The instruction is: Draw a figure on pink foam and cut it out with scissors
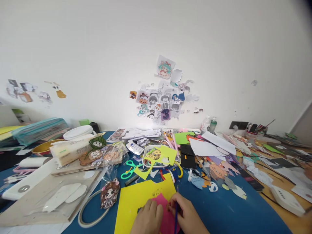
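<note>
A yellow sheet (128, 201) lies at the near middle of the blue table mat, with a bright pink paper piece (159, 199) over it. My left hand (148, 217) presses down on the pink paper, its fingers bent and close together. Fingertips of my right hand (186, 213) are pinched at the pink paper's right side. That hand also holds a slim blue pen-like tool (175, 216), thin end pointing up and away from me; its exact kind is unclear. Small drawn marks show on the yellow sheet above the pink piece. The hands hide part of the paper.
Teal-handled scissors (129, 169) and a white tray (143, 162) of paper scraps lie beyond the yellow sheet. A headband (84, 217) with a cartoon figure is at left. A black phone (188, 162) and cutouts lie rightward. A white power strip (287, 200) sits far right.
</note>
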Tool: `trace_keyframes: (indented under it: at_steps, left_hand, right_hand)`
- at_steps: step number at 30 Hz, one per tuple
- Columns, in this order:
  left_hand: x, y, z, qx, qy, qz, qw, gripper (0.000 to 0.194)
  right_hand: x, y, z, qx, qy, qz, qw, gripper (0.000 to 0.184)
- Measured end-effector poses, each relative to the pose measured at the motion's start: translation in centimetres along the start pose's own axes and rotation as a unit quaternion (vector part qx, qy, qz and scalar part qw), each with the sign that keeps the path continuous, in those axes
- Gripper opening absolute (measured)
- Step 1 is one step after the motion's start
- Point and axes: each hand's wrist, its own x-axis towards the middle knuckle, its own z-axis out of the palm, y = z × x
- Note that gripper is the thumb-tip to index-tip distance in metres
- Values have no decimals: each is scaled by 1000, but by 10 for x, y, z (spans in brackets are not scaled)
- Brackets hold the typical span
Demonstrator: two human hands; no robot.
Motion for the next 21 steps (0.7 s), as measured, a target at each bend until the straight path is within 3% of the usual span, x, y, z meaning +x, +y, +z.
trace_keyframes:
  at_steps: [3,7,11,14,17,21]
  left_hand:
    - [-2,-10,-12,-43,-4,-23,999,25]
    - [-5,-41,-30,-60,90,-104,989,21]
    - [-9,-71,-38,16,156,-79,984,25]
    - [-7,-81,-39,89,180,-54,978,31]
    - [-3,-79,-41,124,165,-43,978,34]
    - [3,-76,-44,131,99,-29,986,36]
  right_hand:
    - [-2,0,1,4,9,-7,1000,14]
    - [-1,2,2,36,7,-13,999,16]
    - [-1,8,1,87,22,1,996,7]
    - [-3,13,-6,125,50,17,991,13]
    - [-5,17,-17,99,63,27,993,18]
    - [-2,18,-33,-17,57,47,997,16]
